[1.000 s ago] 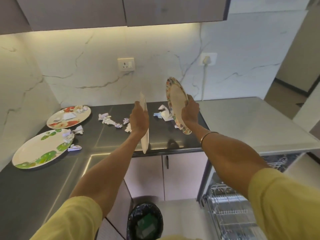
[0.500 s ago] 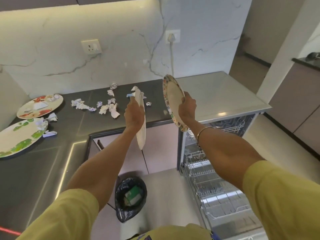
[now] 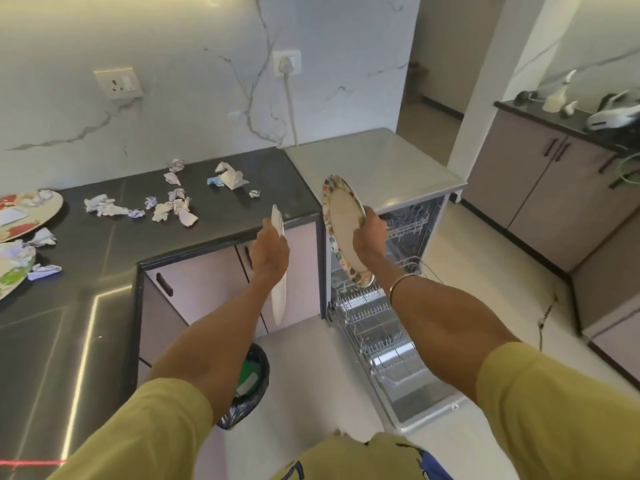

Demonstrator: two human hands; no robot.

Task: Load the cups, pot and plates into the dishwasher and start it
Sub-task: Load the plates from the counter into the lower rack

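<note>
My left hand (image 3: 269,251) grips a white plate (image 3: 279,299) held edge-on and upright, just in front of the dark counter's corner. My right hand (image 3: 369,238) grips a plate with a patterned rim (image 3: 343,226), tilted upright, above the open dishwasher (image 3: 408,344). Its lower wire rack (image 3: 372,327) is pulled out over the lowered door. Two more plates lie at the counter's left: a red-flowered plate (image 3: 20,216) and a green-leafed plate (image 3: 10,275), both with crumpled paper on them.
Crumpled paper scraps (image 3: 173,209) litter the dark counter (image 3: 86,306). A bin with a black liner (image 3: 249,386) stands on the floor below my left arm. A cord hangs from a wall socket (image 3: 286,62). Cabinets with another counter (image 3: 554,188) stand to the right.
My view has swung right and down, bringing the open dishwasher into sight. Both hands have carried their plates rightward off the counter, towards the dishwasher.
</note>
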